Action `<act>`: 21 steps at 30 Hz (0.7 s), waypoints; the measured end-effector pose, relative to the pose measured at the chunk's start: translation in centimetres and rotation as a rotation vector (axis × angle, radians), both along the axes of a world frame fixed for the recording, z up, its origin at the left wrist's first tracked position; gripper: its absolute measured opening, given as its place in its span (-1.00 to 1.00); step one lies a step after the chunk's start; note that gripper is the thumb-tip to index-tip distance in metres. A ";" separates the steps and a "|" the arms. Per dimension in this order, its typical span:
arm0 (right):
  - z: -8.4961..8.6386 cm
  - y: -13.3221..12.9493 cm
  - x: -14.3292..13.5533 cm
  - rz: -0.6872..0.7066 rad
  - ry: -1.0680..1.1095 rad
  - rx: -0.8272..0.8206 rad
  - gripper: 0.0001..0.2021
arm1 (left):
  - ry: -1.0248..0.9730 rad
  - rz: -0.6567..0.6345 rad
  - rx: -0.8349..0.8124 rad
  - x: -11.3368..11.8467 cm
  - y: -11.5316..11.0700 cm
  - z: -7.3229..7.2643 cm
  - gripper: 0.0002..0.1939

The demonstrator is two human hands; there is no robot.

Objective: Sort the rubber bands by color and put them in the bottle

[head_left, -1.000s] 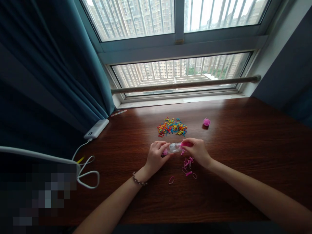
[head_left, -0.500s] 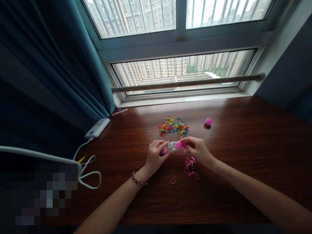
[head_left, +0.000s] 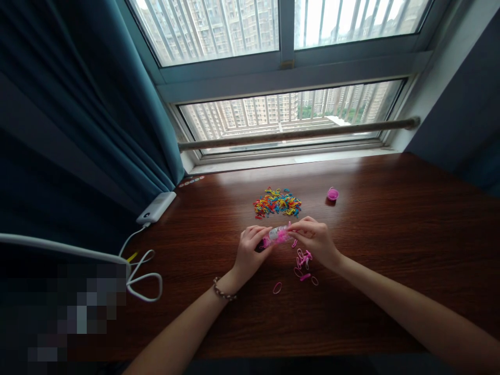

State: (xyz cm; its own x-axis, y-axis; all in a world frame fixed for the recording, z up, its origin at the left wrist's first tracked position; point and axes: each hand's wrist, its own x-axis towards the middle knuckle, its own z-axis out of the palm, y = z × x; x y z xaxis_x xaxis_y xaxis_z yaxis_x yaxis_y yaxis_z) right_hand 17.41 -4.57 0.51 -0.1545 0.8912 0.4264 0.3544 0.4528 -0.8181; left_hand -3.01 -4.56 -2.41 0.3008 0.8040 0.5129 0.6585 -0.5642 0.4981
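Bottle (head_left: pixel 273 234) is between the two hands, over the near-middle of the table (head_left: pixel 390 234); whether it touches the wood, can't tell. Table first: dark wood, running up to the window side. Hands next: left hand (head_left: pixel 250 247) is closed around the left end, thumb on the near side, fingers on the far side. Right hand (head_left: pixel 315 240) has fingertips bunched at the opposite end, a bit of pink showing at them; pinching it or only touching, can't tell. Pile (head_left: pixel 277 203) of multicolored bits comes after, just beyond the hands, toward the window. As for the clear container itself, long axis runs roughly left to right, right end slightly farther up the view, so one hand sits at each end and neither is clearly nearer. Pink stuff shows inside, mostly along the lower side. Smaller: pink cup (head_left: pixel 333 195), beyond the right hand and off to the right of the pile, well apart from both hands. Smallest: pink bands (head_left: pixel 303 259), clustered near side, below the right fingers, plus one stray band (head_left: pixel 274 290) left of them, closer to the person.
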 end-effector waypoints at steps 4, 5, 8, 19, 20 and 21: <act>1.0 0.1 0.5 0.185 0.225 -0.152 -0.77 | -0.134 0.004 -0.090 -0.1 0.0 0.1 -0.68; 1.2 0.2 0.5 0.225 0.292 -0.194 -0.75 | -0.183 0.002 -0.125 -0.1 0.0 0.1 -0.68; 1.8 0.2 0.6 0.267 0.494 -0.284 -0.72 | -0.391 -0.004 -0.245 -0.2 0.0 -0.1 -0.66; -0.7 -0.7 3.9 0.085 -0.138 -0.141 -0.84 | -0.887 -0.059 -0.382 -0.1 0.2 -0.6 -0.64; -1.2 -0.9 4.1 0.101 -0.208 -0.109 -0.83 | -0.879 -0.070 -0.389 0.0 0.2 -0.6 -0.64; -1.6 -1.1 4.3 0.131 -0.271 -0.077 -0.84 | -0.871 -0.077 -0.398 0.0 0.1 -0.5 -0.64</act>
State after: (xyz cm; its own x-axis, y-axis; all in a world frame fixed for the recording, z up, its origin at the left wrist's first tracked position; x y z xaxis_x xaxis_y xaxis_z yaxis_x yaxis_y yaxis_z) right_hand 21.71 -5.68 -1.10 -0.3690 0.8844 0.2856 0.5067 0.4491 -0.7359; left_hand -2.97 -4.42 -2.95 0.0023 0.9614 0.2751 -0.0651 -0.2744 0.9594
